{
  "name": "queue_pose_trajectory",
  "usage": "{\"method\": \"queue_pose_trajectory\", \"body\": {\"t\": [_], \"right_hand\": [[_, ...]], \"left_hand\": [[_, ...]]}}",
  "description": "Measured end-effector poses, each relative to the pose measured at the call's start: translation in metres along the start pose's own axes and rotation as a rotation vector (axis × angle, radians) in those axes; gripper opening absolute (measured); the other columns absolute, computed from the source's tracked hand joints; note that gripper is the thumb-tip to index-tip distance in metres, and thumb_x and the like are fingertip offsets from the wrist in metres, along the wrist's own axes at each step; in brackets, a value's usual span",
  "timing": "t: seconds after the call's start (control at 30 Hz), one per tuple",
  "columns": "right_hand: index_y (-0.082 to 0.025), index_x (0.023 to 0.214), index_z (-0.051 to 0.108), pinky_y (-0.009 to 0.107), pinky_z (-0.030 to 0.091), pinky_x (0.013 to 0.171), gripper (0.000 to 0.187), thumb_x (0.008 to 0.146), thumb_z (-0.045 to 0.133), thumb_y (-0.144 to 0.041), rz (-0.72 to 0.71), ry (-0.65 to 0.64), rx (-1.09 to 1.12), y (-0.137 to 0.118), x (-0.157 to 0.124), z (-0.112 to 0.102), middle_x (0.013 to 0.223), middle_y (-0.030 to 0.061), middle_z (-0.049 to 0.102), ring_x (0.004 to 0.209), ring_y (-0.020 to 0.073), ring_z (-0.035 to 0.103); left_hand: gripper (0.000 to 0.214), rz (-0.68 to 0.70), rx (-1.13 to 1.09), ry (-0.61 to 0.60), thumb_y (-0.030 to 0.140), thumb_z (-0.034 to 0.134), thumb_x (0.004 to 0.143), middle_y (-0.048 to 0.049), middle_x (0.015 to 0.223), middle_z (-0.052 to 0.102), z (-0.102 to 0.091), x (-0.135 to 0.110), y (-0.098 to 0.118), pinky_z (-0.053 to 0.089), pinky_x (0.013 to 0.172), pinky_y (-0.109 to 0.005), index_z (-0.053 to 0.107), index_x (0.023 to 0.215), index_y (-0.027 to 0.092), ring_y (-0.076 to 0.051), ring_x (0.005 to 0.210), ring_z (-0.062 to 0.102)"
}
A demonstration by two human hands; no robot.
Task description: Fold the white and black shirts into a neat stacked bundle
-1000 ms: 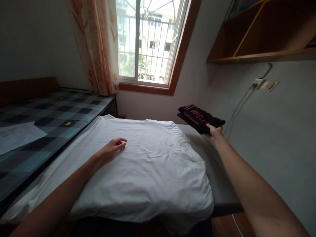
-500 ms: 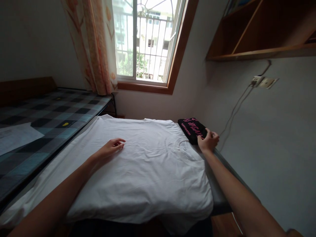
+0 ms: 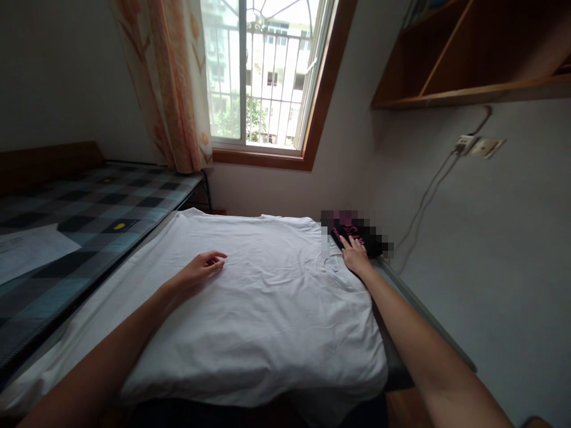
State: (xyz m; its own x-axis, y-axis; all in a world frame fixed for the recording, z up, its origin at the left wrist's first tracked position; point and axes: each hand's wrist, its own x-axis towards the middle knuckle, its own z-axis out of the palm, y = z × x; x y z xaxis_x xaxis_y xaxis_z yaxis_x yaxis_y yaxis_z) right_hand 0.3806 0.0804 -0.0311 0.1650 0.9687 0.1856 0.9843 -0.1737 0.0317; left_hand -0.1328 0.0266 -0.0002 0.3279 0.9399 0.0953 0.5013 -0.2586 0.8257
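Observation:
A white T-shirt [image 3: 267,297] lies spread flat over a grey table [image 3: 404,279]. My left hand [image 3: 200,268] rests on the shirt left of its middle, fingers loosely curled and holding nothing. My right hand [image 3: 354,255] lies flat, fingers stretched out, on a folded black garment with pink lettering [image 3: 357,233] that sits at the table's far right corner, beside the shirt's collar.
A bed with a blue and black checked cover [image 3: 89,214] runs along the left, with a white sheet of paper [image 3: 31,246] on it. Window [image 3: 263,71] and orange curtain [image 3: 169,83] ahead. A wooden shelf [image 3: 468,59] and a wall socket with cable [image 3: 477,145] are on the right wall.
My right hand carried the folded black garment down from the air onto the table's far right corner, let go and now lies flat on it. My left hand stayed put.

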Motion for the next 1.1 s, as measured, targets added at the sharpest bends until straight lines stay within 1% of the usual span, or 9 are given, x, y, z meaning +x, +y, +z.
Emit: {"method": "queue_pose_trajectory", "body": {"t": [0.1, 0.17, 0.27, 0.3, 0.43, 0.53, 0.63, 0.83, 1.1], "right_hand": [[-0.019, 0.15, 0.031, 0.049, 0.025, 0.111, 0.056, 0.094, 0.035, -0.026, 0.032, -0.077, -0.017, -0.006, 0.003, -0.013, 0.154, 0.0158, 0.031, 0.14, 0.0316, 0.029], [-0.017, 0.147, 0.037, 0.052, 0.023, 0.111, 0.056, 0.092, 0.039, -0.026, 0.056, -0.062, -0.019, -0.018, 0.001, -0.025, 0.153, 0.017, 0.032, 0.14, 0.0334, 0.028], [-0.013, 0.141, 0.045, 0.05, 0.017, 0.113, 0.051, 0.093, 0.038, -0.029, 0.0, 0.085, 0.005, -0.05, -0.011, -0.041, 0.154, 0.0172, 0.03, 0.143, 0.0318, 0.02], [-0.013, 0.141, 0.045, 0.049, 0.017, 0.114, 0.051, 0.095, 0.037, -0.032, -0.056, 0.074, 0.032, -0.064, -0.017, -0.043, 0.154, 0.0164, 0.03, 0.143, 0.0305, 0.021], [-0.02, 0.146, 0.039, 0.048, 0.02, 0.112, 0.058, 0.097, 0.03, -0.049, -0.185, -0.076, 0.158, -0.117, -0.047, -0.04, 0.155, 0.0146, 0.029, 0.143, 0.0294, 0.023], [-0.025, 0.149, 0.033, 0.053, 0.015, 0.113, 0.062, 0.096, 0.027, -0.056, -0.245, -0.133, 0.154, -0.138, -0.061, -0.032, 0.158, 0.0125, 0.02, 0.144, 0.0317, 0.017], [-0.026, 0.149, 0.032, 0.054, 0.011, 0.113, 0.062, 0.096, 0.025, -0.058, -0.252, -0.151, 0.113, -0.141, -0.062, -0.027, 0.159, 0.0114, 0.02, 0.145, 0.031, 0.015], [-0.028, 0.15, 0.031, 0.053, 0.011, 0.113, 0.06, 0.096, 0.026, -0.056, -0.237, -0.165, 0.093, -0.14, -0.043, -0.025, 0.158, 0.0108, 0.023, 0.145, 0.0293, 0.017], [-0.026, 0.146, 0.039, 0.052, 0.017, 0.112, 0.057, 0.096, 0.032, -0.053, -0.258, -0.104, 0.138, -0.138, -0.009, -0.019, 0.155, 0.0112, 0.031, 0.143, 0.0295, 0.023]], "left_hand": [[0.054, 0.016, 0.059, 0.02, 0.059, 0.053, 0.078, -0.0047, 0.079, 0.068, 0.002, 0.001, -0.005, 0.049, 0.067, -0.029, 0.066, 0.106, 0.015, -0.018, 0.073, 0.063], [0.052, 0.046, 0.153, 0.091, 0.058, 0.049, 0.082, -0.0075, 0.089, 0.069, 0.006, 0.003, -0.01, 0.05, 0.073, -0.031, 0.066, 0.109, 0.016, -0.02, 0.081, 0.064], [0.053, 0.089, 0.42, 0.218, 0.054, 0.044, 0.086, -0.0132, 0.12, 0.064, 0.015, 0.004, -0.014, 0.043, 0.095, -0.041, 0.062, 0.121, 0.019, -0.026, 0.111, 0.059], [0.054, 0.086, 0.528, 0.232, 0.053, 0.043, 0.087, -0.014, 0.13, 0.059, 0.019, 0.004, -0.014, 0.037, 0.102, -0.046, 0.059, 0.127, 0.02, -0.028, 0.122, 0.052], [0.059, 0.036, 0.841, 0.132, 0.058, 0.04, 0.09, -0.0115, 0.151, 0.039, 0.03, 0.003, -0.012, 0.012, 0.111, -0.06, 0.048, 0.14, 0.028, -0.032, 0.143, 0.025], [0.064, -0.014, 0.886, 0.044, 0.064, 0.033, 0.09, -0.0083, 0.156, 0.029, 0.032, 0.004, -0.01, 0.007, 0.11, -0.065, 0.038, 0.146, 0.031, -0.033, 0.144, 0.019], [0.068, -0.045, 0.886, 0.012, 0.067, 0.03, 0.09, -0.0067, 0.158, 0.024, 0.031, 0.006, -0.009, 0.008, 0.109, -0.066, 0.032, 0.148, 0.033, -0.033, 0.145, 0.018], [0.068, -0.05, 0.891, 0.001, 0.068, 0.028, 0.09, -0.0065, 0.158, 0.022, 0.029, 0.016, -0.01, 0.009, 0.11, -0.065, 0.03, 0.149, 0.033, -0.032, 0.145, 0.017], [0.069, -0.059, 0.9, 0.001, 0.068, 0.028, 0.089, -0.007, 0.158, 0.022, 0.029, 0.049, -0.011, 0.01, 0.11, -0.065, 0.031, 0.149, 0.033, -0.032, 0.145, 0.018]]}}
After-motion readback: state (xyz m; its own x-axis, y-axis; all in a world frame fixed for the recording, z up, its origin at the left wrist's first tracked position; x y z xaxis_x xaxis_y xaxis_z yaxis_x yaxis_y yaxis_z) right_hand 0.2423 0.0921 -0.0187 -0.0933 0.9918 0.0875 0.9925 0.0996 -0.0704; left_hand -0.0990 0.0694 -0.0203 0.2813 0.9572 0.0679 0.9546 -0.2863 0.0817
